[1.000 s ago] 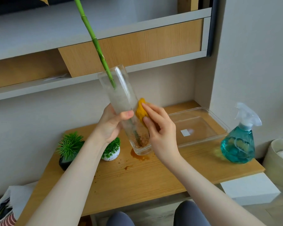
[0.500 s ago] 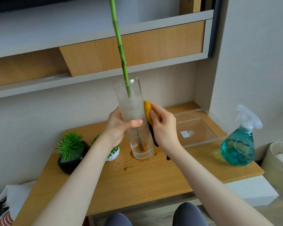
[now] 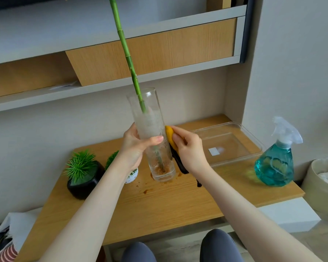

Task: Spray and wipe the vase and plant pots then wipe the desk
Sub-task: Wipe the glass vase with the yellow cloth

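A tall clear glass vase (image 3: pixel 150 118) with a green bamboo stalk (image 3: pixel 125 46) in it is held just above the wooden desk (image 3: pixel 178 201), nearly upright. My left hand (image 3: pixel 134 148) grips its middle, thumb across the front. My right hand (image 3: pixel 189 148) holds a yellow and black cloth (image 3: pixel 169 136) against the vase's right side. Foam clouds the upper glass and brown residue lies at the bottom. A black pot (image 3: pixel 83 184) with spiky green leaves and a small white speckled pot (image 3: pixel 131 176) stand at the desk's left.
A teal spray bottle (image 3: pixel 276 163) stands at the desk's right end, behind it a clear plastic tray (image 3: pixel 250 144). Brown stains (image 3: pixel 147 190) mark the desk under the vase. A beige bin (image 3: pixel 324 184) is on the floor to the right. Shelves hang above.
The vase has swung from a left tilt to nearly upright and come down toward the desk. My right hand with the cloth has slid up the glass's right side.
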